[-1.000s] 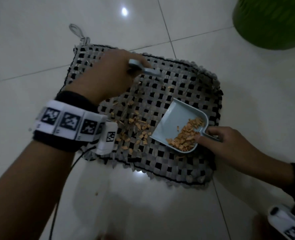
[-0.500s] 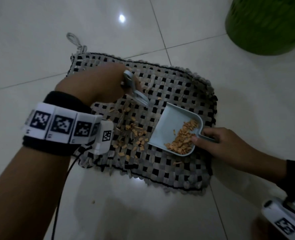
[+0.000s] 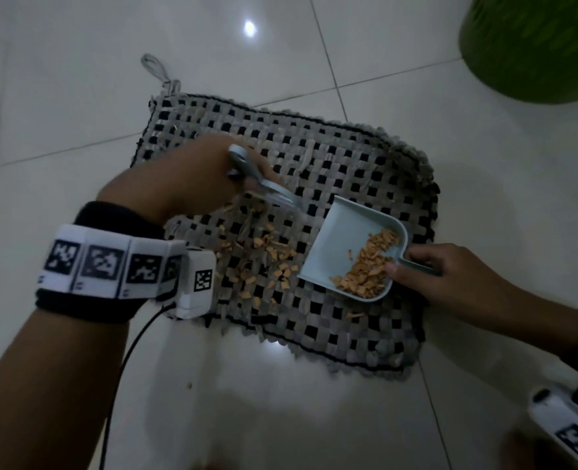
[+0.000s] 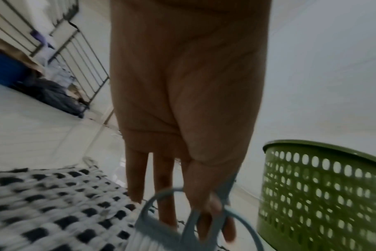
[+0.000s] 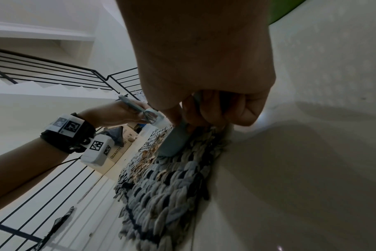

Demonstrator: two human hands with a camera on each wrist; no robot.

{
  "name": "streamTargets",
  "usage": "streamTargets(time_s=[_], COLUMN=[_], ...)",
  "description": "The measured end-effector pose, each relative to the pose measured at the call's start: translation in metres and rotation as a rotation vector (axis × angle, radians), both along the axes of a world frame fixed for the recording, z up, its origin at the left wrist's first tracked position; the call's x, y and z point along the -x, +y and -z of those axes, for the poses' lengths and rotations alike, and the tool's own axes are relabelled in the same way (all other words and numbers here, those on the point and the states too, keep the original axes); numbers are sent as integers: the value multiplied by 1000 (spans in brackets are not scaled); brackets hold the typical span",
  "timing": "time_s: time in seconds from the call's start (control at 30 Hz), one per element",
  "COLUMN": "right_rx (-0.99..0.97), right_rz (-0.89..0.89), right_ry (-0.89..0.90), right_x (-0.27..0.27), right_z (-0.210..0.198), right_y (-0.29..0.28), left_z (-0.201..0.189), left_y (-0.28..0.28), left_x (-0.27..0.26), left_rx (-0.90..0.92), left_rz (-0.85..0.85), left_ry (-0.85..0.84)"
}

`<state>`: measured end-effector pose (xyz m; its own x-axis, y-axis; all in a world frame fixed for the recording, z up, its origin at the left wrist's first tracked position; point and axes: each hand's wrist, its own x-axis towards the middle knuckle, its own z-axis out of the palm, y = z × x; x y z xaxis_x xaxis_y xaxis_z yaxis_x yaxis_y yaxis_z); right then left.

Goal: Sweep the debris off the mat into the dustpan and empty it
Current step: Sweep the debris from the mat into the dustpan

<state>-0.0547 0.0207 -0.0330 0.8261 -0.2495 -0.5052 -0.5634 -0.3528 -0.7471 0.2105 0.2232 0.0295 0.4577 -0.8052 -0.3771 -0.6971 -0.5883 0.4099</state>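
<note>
Left hand [image 3: 192, 178] pinching the little brush [image 3: 264, 184], right hand [image 3: 450, 276] gripping the dustpan [image 3: 345, 239] handle on the mat [image 3: 348, 157], and I reckon those light debris [image 3: 264, 256] chips scatter easily, so gentle strokes.

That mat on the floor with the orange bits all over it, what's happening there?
A person is sweeping orange debris off a woven mat on the floor. The left hand holds a small brush, working the loose bits toward a pale blue dustpan that the right hand steadies by its handle. A pile already sits in the pan; more remains on the mat. A green basket stands nearby.
</note>
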Motion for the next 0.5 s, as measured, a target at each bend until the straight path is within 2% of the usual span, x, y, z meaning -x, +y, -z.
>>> streamTargets(time_s=[0.1, 0.17, 0.27, 0.37, 0.5], right_rx=[-4, -2, 9, 23, 22], right_rz=[-37, -65, -103, -119, -124], right_ry=[-9, -6, 2, 7, 9], right_x=[-4, -7, -13, -15, -14], right_z=[-3, -5, -4, 0, 1], right_y=[-3, -3, -1, -1, -2], left_z=[6, 14, 26, 22, 4], left_y=[19, 21, 7, -6, 10], left_x=[-6, -3, -1, -4, -1], left_rx=[166, 258, 325, 115, -86], left_rz=[-142, -180, -198, -186, -107], left_ry=[-169, -276, -291, -263, -13])
